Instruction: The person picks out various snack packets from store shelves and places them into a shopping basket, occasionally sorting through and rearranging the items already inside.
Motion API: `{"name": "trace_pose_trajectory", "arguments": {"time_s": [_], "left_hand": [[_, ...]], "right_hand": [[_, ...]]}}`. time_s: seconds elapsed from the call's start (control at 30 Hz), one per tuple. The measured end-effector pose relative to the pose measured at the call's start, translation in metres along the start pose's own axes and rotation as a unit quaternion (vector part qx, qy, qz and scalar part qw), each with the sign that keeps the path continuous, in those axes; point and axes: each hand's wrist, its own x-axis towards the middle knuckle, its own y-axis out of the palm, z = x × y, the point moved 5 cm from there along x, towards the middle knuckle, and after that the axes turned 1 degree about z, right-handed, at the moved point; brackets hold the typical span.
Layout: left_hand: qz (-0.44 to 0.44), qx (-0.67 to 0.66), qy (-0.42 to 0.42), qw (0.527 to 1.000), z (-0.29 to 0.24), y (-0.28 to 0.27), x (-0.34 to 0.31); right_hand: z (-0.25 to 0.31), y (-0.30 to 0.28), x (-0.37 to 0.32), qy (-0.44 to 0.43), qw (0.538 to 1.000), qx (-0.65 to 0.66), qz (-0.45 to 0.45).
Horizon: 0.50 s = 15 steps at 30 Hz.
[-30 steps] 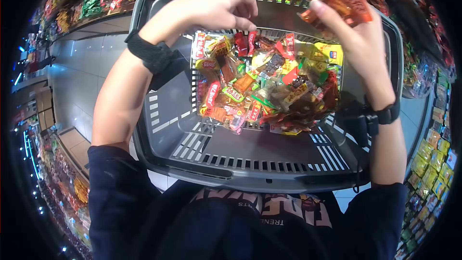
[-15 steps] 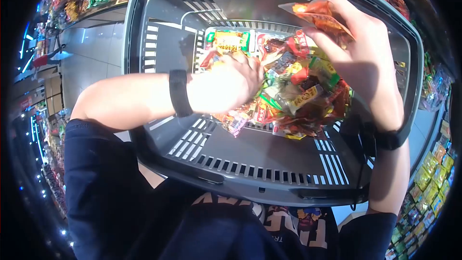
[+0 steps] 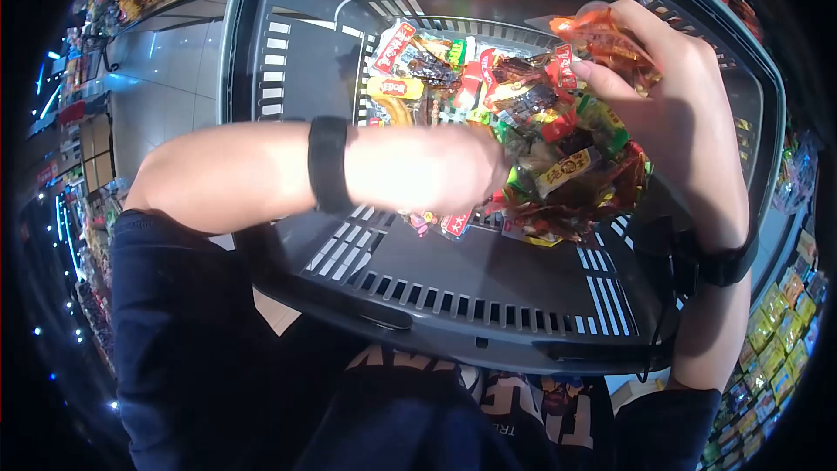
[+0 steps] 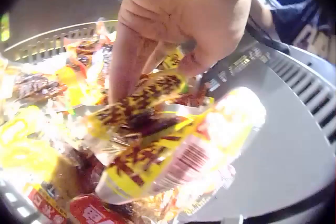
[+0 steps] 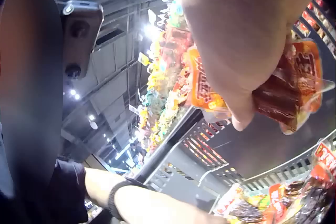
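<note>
**A:** Left side first, quick. What did I log there?

**B:** The left hand (image 3: pixel 427 166), with a black wristband (image 3: pixel 327 164), lay across the grey slotted plastic basket (image 3: pixel 488 314). On my left wrist feed its fingers (image 4: pixel 128 61) and thumb were pinched together on a yellow clear-film snack packet with dark red print (image 4: pixel 152 150). That was at the near edge of the heap of mixed bright snack packets (image 3: pixel 532 135). I couldn't tell if it was clear of the heap. I judged it was an edge pinch because the film is slick and crowded by others.

**A:** Middle?

**B:** The heap was piled toward the basket's far end, with packets overlapping every which way.

**A:** Right?

**B:** The right hand (image 3: pixel 676 113) was up over the heap's far corner. Its fingers (image 5: pixel 236 77) were clamped round orange-red clear-film snack packets (image 3: pixel 610 35). I guessed it was held high to keep them apart from the heap. Stocked shop shelves (image 3: pixel 785 323) ran along the far right.
</note>
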Motion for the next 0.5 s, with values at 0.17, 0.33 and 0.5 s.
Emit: {"name": "trace_pose_trajectory", "arguments": {"time_s": [0.17, 0.33, 0.5], "left_hand": [[0.054, -0.030, -0.288, 0.956, 0.027, -0.085, 0.032], [0.165, 0.217, -0.397, 0.877, 0.086, -0.082, 0.014], [0.150, 0.120, -0.467, 0.863, 0.123, -0.073, 0.006]], "right_hand": [[-0.024, 0.008, -0.003, 0.243, 0.906, 0.318, 0.137], [-0.028, 0.007, 0.001, 0.166, 0.907, 0.365, 0.132], [-0.025, 0.005, 0.001, 0.140, 0.946, 0.274, 0.104]]}}
